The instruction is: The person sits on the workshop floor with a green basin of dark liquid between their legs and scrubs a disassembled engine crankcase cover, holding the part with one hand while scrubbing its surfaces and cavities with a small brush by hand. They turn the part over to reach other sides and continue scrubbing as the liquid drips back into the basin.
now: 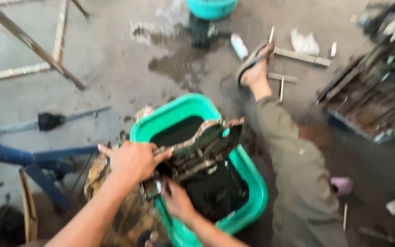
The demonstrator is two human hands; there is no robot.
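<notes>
Left hand [131, 160] closed over near edge of grimy, flat metal part [196, 148], gripping it. Right hand [177, 199] clasped same part from below. Part was held tilted over green plastic tub [252, 180] of black liquid. Tub sat on wet concrete floor [115, 59]. Person's outstretched leg [289, 151] lay just right of tub; blue metal stand [37, 160] left.

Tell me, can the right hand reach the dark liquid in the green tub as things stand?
Probably yes. The right hand is already over the green tub, under the dirty metal part that both hands hold, and the dark liquid lies open just beside it.
</notes>
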